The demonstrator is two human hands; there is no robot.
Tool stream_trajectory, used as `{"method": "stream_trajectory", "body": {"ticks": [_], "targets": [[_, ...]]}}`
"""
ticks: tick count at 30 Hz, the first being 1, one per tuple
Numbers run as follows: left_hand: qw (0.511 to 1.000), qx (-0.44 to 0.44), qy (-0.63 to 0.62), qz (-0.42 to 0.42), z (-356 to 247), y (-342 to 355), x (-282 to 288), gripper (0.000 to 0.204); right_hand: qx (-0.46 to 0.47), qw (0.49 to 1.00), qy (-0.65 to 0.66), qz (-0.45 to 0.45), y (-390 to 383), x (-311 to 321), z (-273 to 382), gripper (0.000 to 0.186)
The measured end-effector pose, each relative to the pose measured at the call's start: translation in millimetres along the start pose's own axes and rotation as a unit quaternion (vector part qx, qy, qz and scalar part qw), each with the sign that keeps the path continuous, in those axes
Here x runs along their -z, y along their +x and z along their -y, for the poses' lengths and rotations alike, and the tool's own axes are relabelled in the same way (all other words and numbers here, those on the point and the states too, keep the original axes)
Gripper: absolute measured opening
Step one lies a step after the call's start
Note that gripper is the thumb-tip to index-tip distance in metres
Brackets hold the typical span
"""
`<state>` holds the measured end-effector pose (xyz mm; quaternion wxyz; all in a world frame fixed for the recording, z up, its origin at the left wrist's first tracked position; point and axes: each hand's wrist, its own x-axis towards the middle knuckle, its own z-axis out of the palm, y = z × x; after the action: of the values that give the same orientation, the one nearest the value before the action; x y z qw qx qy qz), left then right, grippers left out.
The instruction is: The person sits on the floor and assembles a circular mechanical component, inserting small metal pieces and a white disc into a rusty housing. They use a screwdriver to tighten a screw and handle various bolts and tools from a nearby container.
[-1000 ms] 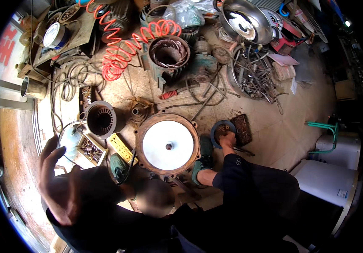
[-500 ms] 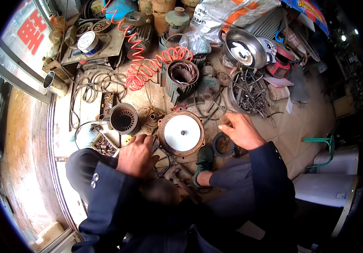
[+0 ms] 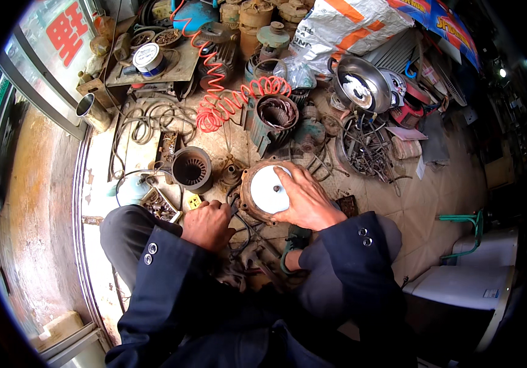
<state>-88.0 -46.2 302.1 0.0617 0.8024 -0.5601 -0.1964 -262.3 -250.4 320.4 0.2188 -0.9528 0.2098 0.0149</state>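
Spreading its fingers wide, the right hand [image 3: 307, 199] touches the white disc [image 3: 265, 187] in its rusty ring [image 3: 247, 197], well inside the left edge of the floor [image 3: 426, 202]. That one-sided hold could tilt the disc or slip. The left hand [image 3: 207, 226] curls narrow beside a yellow power strip [image 3: 194, 201]; whether it holds anything, I cannot tell. Grease, if present, would worsen slipping.

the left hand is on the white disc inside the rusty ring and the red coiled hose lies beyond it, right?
Not quite: the head view shows the right hand on the white disc inside the rusty ring; the red coiled hose does lie beyond it.
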Motion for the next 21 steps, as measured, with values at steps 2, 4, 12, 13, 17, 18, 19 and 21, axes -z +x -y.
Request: {"method": "stream_trajectory", "body": {"ticks": [2, 4, 12, 13, 17, 18, 19, 21], "targets": [[1.0, -0.004, -0.001, 0.002, -4, 0, 3, 0.038, -0.006, 1.0, -0.015, 0.006, 4, -3, 2, 0.104], [1.0, -0.006, 0.005, -0.002, -8, 0, 6, 0.039, -0.006, 1.0, -0.028, 0.007, 8, -5, 3, 0.103], [0.999, 0.023, -0.02, 0.014, -1, -2, 24, 0.04, -0.004, 0.998, 0.008, 0.062, 21, 7, 8, 0.099], [0.998, 0.047, -0.026, 0.043, 1, 0, 28, 0.041, 0.036, 0.999, -0.004, 0.01, 19, -4, -1, 0.103], [0.997, 0.071, -0.006, -0.021, 21, -5, 24, 0.03, -0.029, 0.998, 0.044, -0.039, 8, 9, -4, 0.091], [0.997, 0.072, -0.013, -0.011, 23, -1, 19, 0.029, -0.063, 0.995, 0.043, -0.063, -1, 16, -11, 0.081], [0.997, 0.073, -0.02, -0.001, 25, 4, 12, 0.028, -0.1, 0.99, 0.029, -0.095, -11, 26, -14, 0.07], [0.994, 0.102, 0.012, 0.047, 34, -2, 2, 0.021, -0.142, 0.983, 0.001, -0.117, -16, 29, -31, 0.06]]}}
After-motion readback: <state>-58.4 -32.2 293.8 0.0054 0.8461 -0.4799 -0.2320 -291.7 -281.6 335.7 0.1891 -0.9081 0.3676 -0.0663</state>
